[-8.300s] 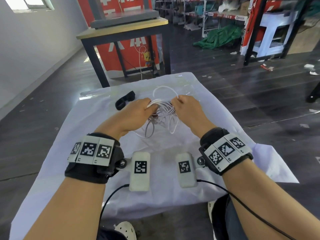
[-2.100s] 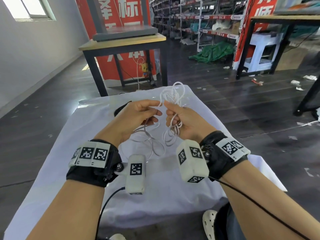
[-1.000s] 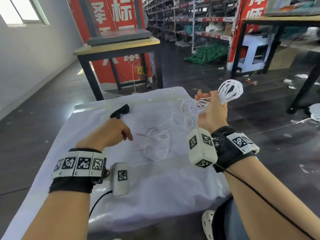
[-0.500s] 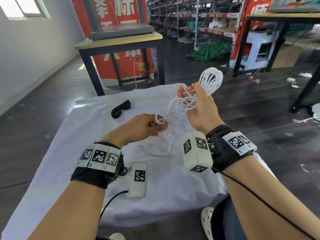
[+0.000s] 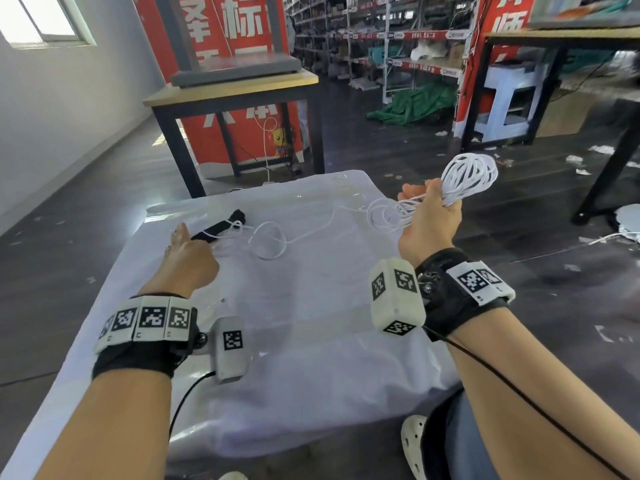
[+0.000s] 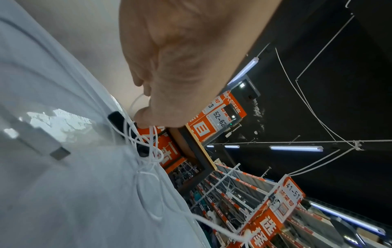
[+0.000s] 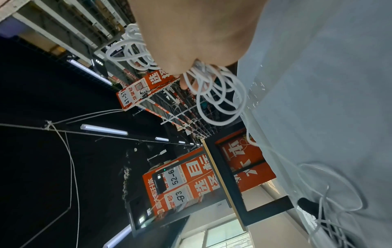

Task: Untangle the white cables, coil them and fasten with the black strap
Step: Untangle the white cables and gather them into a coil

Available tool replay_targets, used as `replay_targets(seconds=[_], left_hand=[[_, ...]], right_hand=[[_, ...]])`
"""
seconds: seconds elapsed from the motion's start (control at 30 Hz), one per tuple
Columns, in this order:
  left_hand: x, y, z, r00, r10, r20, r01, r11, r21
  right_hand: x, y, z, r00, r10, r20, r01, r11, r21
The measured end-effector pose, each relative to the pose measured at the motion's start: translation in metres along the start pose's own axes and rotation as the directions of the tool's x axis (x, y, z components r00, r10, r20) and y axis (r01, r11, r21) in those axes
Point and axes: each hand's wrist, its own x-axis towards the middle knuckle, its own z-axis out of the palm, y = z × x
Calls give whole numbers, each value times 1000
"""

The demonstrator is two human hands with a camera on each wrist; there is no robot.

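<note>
Smooth white plastic-coated cables point(image 5: 467, 174), matt black fabric-like strap point(image 5: 221, 226), white cloth table cover point(image 5: 311, 341) under glossy clear film, wood-topped table point(image 5: 235, 88) on matt black legs

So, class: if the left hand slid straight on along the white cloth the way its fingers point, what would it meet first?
Probably the flat black strap, just beyond the left hand, with thin white cable lying over it.

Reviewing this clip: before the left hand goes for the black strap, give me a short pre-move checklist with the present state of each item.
1. Right hand holds the cable coil firmly: ok.
2. All cable gathered into the coil: not ok; a loose cable tail lies on the white sheet.
3. Black strap free of cable: not ok; strands cross it.
4. Left hand free to take the strap: cannot tell; strands run by its fingertips.
</note>
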Motion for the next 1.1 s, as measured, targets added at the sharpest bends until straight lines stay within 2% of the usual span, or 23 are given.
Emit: replay_targets(seconds=[0.13, 0.2, 0.27, 0.33, 0.4, 0.5, 0.57, 0.63, 0.7, 0.77, 0.8, 0.87, 0.97, 1.1], left_hand=[[-8, 13, 4, 998, 39, 58, -40, 999, 14], [-11, 18, 0, 997, 77, 14, -77, 997, -6], [-12, 24, -4, 975, 208, -84, -214, 975, -66], [-17, 35, -8, 917, 357, -177, -391, 890, -233], [-29, 50, -9, 885, 419, -205, -465, 761, -453], [-43, 69, -5, 840, 518, -159, -469, 547, -693], [-44, 75, 1, 792, 597, -124, -475, 475, -741], [-44, 76, 5, 769, 633, -84, -449, 442, -777], [-46, 76, 7, 770, 637, -45, -410, 440, -799], [-49, 76, 8, 749, 663, 7, -402, 463, -790], [-51, 76, 7, 725, 687, 53, -407, 489, -771], [-57, 77, 3, 664, 730, 162, -441, 557, -704], [-64, 78, -3, 595, 762, 256, -509, 604, -613], [-67, 72, -14, 564, 792, 234, -494, 551, -673]], right_hand=[[-14, 6, 7, 994, 65, 90, -67, 997, 24], [-18, 7, 10, 984, 112, 142, -118, 992, 39], [-21, 8, 13, 969, 158, 190, -166, 986, 24], [-26, 8, 16, 950, 194, 244, -194, 981, -26], [-32, 7, 19, 926, 226, 304, -211, 974, -84], [-38, 6, 20, 892, 269, 363, -234, 962, -140], [-39, 6, 20, 882, 295, 366, -268, 955, -124], [-38, 7, 19, 886, 312, 342, -327, 945, -16], [-33, 8, 18, 916, 295, 272, -326, 942, 78], [-29, 8, 16, 951, 253, 177, -273, 957, 103], [-27, 8, 15, 967, 222, 125, -233, 970, 76], [-24, 6, 13, 992, 117, 57, -112, 990, -83], [-24, 6, 14, 992, -8, 124, 51, 936, -347], [-26, 16, 16, 954, 23, 299, 158, 810, -564]])
